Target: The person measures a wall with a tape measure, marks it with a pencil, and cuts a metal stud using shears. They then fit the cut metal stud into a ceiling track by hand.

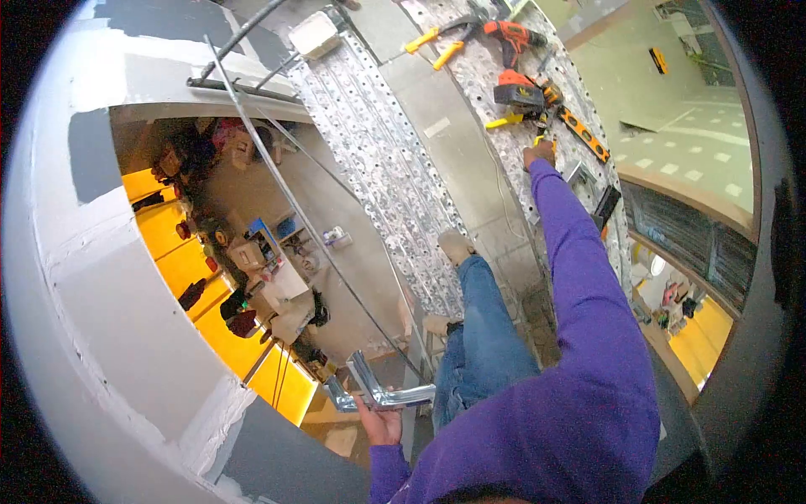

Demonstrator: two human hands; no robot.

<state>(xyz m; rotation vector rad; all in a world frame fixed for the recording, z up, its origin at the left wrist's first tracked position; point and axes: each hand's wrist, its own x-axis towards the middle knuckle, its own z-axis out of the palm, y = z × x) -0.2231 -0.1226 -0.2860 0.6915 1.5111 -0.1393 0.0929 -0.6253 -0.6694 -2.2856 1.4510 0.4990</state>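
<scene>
Holding a bent metal channel (403, 396) in the left hand (382, 427) near six o'clock, with fingers partly curled from below against its shiny faces. Stretching the purple sleeve (579, 252) up toward two o'clock, with the right hand (540, 154) half closed at a yellow-handled tool (541, 133) on a spattered, perforated plank (474, 84). Cannot tell, at so small a size, between wrapping that handle and merely touching it. Lying just beyond, toward one o'clock, near an orange-and-black cordless drill (510, 55); resting at two o'clock, close beside the right hand, next to an orange bar with round holes (580, 133). Showing near twelve o'clock, a second tool with yellow grips (422, 40). Standing with a shoe (456, 248) at the edge of a second perforated plank (386, 160), bearing a pale box (315, 35) toward eleven o'clock. Slanting past a long metal pole (293, 202) at ten o'clock, looking down to yellow panels (159, 231) around nine, below a pale wall opening.
</scene>
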